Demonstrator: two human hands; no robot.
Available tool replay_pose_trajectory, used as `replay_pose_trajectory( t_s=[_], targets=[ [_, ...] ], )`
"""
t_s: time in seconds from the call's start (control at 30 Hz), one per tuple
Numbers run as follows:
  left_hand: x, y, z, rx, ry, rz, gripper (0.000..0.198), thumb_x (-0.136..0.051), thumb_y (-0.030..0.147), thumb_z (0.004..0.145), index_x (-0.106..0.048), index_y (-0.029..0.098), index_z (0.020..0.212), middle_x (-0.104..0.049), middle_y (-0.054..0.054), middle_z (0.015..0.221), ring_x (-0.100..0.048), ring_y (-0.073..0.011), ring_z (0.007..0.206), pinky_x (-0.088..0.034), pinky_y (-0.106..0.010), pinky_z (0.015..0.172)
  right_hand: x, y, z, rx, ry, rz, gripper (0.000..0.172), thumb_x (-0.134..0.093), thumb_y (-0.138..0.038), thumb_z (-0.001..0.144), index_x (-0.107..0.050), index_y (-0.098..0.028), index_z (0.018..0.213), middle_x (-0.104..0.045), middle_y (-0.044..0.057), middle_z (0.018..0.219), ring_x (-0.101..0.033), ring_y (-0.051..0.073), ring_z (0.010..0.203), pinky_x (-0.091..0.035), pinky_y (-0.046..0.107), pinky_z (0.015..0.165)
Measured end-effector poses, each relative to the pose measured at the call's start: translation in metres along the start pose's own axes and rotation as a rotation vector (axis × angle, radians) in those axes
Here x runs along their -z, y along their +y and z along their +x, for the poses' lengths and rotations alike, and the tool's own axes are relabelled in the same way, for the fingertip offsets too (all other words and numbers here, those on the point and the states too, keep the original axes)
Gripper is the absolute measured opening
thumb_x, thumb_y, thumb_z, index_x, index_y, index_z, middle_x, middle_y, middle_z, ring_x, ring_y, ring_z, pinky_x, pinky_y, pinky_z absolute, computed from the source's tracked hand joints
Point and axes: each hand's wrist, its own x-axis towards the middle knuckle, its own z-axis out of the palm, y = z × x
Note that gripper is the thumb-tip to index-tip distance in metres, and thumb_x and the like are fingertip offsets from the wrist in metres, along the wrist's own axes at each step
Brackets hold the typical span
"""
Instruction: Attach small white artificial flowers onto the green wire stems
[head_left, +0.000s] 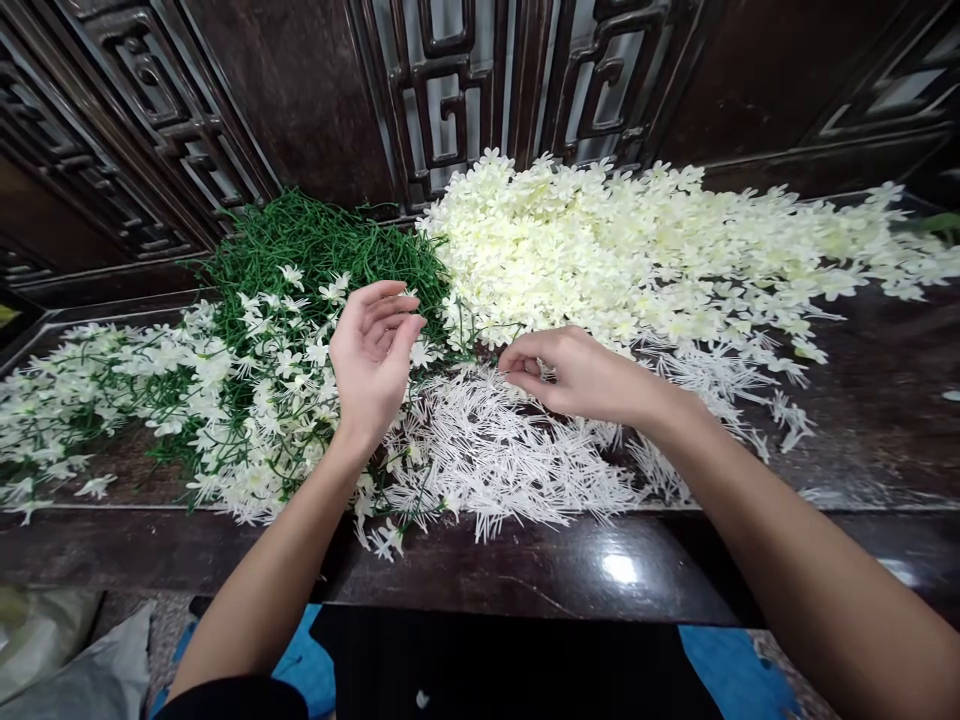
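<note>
My left hand (pixel 379 355) is raised over the assembled artificial flowers (pixel 259 410), palm turned inward and fingers loosely curved, with nothing visible in it. Low over a pile of white plastic stamens (pixel 502 450), my right hand (pixel 570 368) has its thumb and fingertips brought together; whatever they may pinch is hidden. Behind my left hand lies a heap of green plastic stems (pixel 322 240). Cream-white petal pieces (pixel 570 230) form a large mound behind my right hand and spread to the right. The finished-looking flowers have white petals on green stems.
Everything lies on a dark, glossy wooden bench (pixel 510 575). A carved wooden backrest with openwork panels (pixel 450 90) rises right behind the heaps. Pale bags (pixel 82 670) sit on the floor at lower left. Blue material (pixel 304 665) shows beneath the bench edge.
</note>
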Motion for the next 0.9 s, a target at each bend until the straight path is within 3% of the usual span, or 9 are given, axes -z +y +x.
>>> replay_pose_trajectory(
  t_s=[0.3,0.37,0.43,0.57,0.7,0.8,0.9],
  targets=[
    [0.005,-0.031,0.003,0.005,0.152,0.034,0.022,-0.059,0.016,0.088,-0.056,0.022,0.108,-0.063,-0.006,0.105,-0.067,-0.0163,0.098,-0.062,-0.030,0.082,0.000,0.000,0.000,-0.039,-0.005,0.025,0.029,-0.051,-0.034,0.091,-0.072,-0.014,0.098,-0.073,0.010,0.090,-0.065,0.019,0.068,-0.057,0.039,0.061],
    [0.006,-0.031,0.004,-0.014,0.183,0.033,0.021,-0.058,0.016,0.089,-0.056,0.023,0.109,-0.063,-0.006,0.106,-0.066,-0.0164,0.098,-0.061,-0.031,0.083,-0.001,0.000,-0.001,-0.018,0.015,0.009,0.031,-0.052,-0.036,0.092,-0.072,-0.014,0.099,-0.072,0.010,0.091,-0.066,0.020,0.074,-0.058,0.044,0.070],
    [0.007,-0.030,0.004,-0.038,0.217,0.020,0.019,-0.059,0.019,0.090,-0.056,0.024,0.109,-0.062,-0.005,0.106,-0.065,-0.0170,0.099,-0.060,-0.033,0.087,-0.003,-0.001,-0.001,0.042,0.052,-0.039,0.033,-0.051,-0.038,0.094,-0.072,-0.013,0.102,-0.071,0.011,0.098,-0.066,0.024,0.091,-0.054,0.050,0.088],
    [0.009,-0.025,0.005,-0.047,0.314,-0.011,0.012,-0.060,0.025,0.092,-0.058,0.026,0.104,-0.061,-0.005,0.105,-0.063,-0.0193,0.102,-0.056,-0.041,0.094,-0.014,-0.003,0.000,0.128,0.014,-0.117,0.042,-0.045,-0.046,0.098,-0.070,-0.018,0.117,-0.062,0.012,0.129,-0.048,0.032,0.128,-0.036,0.058,0.110],
    [0.011,-0.023,0.006,-0.094,0.375,0.050,0.011,-0.055,0.030,0.096,-0.056,0.029,0.107,-0.060,-0.004,0.110,-0.061,-0.0215,0.106,-0.053,-0.045,0.097,-0.027,-0.006,0.001,0.080,-0.106,-0.178,0.050,-0.037,-0.050,0.101,-0.060,-0.023,0.135,-0.044,0.012,0.151,-0.032,0.039,0.140,-0.025,0.070,0.111],
    [0.014,-0.020,0.007,-0.142,0.447,0.111,0.017,-0.053,0.028,0.097,-0.054,0.032,0.114,-0.058,-0.003,0.121,-0.057,-0.0225,0.117,-0.049,-0.046,0.103,-0.032,-0.007,0.002,0.075,-0.106,-0.231,0.054,-0.032,-0.051,0.102,-0.058,-0.020,0.138,-0.046,0.013,0.150,-0.032,0.040,0.139,-0.024,0.071,0.110],
    [0.014,-0.015,0.007,-0.141,0.440,0.189,0.032,-0.055,0.021,0.094,-0.053,0.033,0.124,-0.056,-0.002,0.134,-0.051,-0.0245,0.129,-0.046,-0.048,0.106,-0.033,-0.007,0.002,0.080,-0.096,-0.250,0.056,-0.030,-0.051,0.102,-0.060,-0.017,0.136,-0.048,0.013,0.148,-0.033,0.040,0.137,-0.026,0.070,0.109]
  ],
)
